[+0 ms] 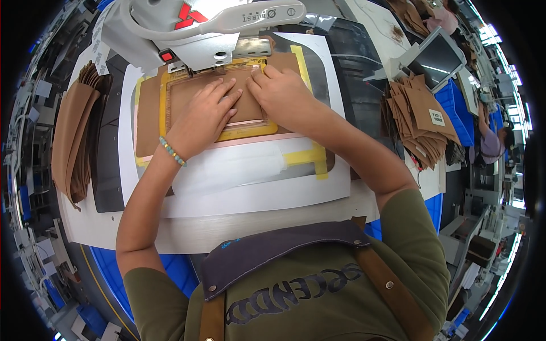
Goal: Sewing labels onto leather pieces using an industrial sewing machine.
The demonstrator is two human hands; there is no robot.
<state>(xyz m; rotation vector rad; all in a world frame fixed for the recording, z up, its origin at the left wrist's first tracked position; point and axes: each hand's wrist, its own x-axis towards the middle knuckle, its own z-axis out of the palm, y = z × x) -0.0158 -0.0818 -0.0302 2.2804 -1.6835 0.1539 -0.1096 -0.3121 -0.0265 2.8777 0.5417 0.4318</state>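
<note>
A yellow rectangular frame (pixel 248 131) lies on a brown flat piece (pixel 149 108) beneath a white machine (pixel 207 48), whose lower metal parts are over the frame's top edge. My left hand (pixel 207 113) rests inside the frame on brown material, fingers stretched and slightly apart, holding nothing. My right hand (pixel 280 98) touches the frame's upper right corner and the material with bent, slightly parted fingers; its thumb is mostly hidden. A white sheet (pixel 250 202) with yellow tape (pixel 321 166) lies around and below these pieces.
Stacks of brown pieces stand at left (pixel 74 136) and right (pixel 424 119). A screen (pixel 432 59) and blue tray (pixel 455 108) are at upper right. The pale table edge (pixel 182 238) runs before me, blue bins (pixel 108 267) below it. Other people (pixel 492 139) appear at far right.
</note>
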